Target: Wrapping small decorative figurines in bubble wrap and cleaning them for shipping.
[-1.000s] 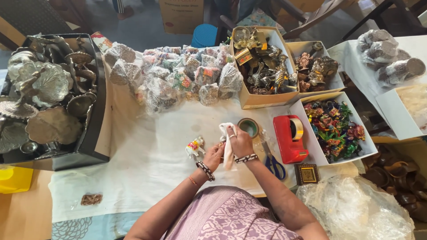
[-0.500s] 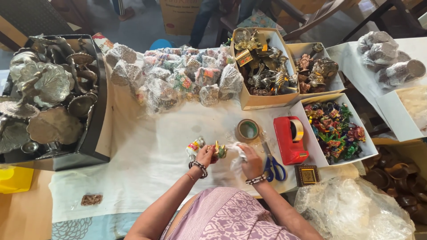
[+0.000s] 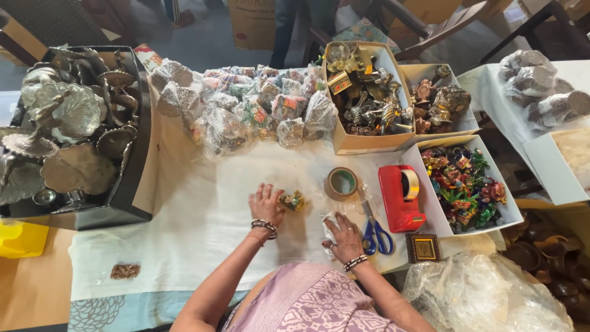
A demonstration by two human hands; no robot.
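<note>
On the white cloth in the middle of the bench lies a small colourful figurine [image 3: 294,200], just right of the left hand [image 3: 265,205], whose fingers lie spread flat on the cloth, touching or nearly touching it. The right hand [image 3: 344,235] rests nearer, fingers curled over a crumpled white wrapper [image 3: 328,225]. Just right lie blue-handled scissors [image 3: 375,230], a tape roll [image 3: 342,182] and a red tape dispenser [image 3: 401,197]. Farther off sit wrapped bundles [image 3: 246,114] and a box of brass figures [image 3: 362,98].
</note>
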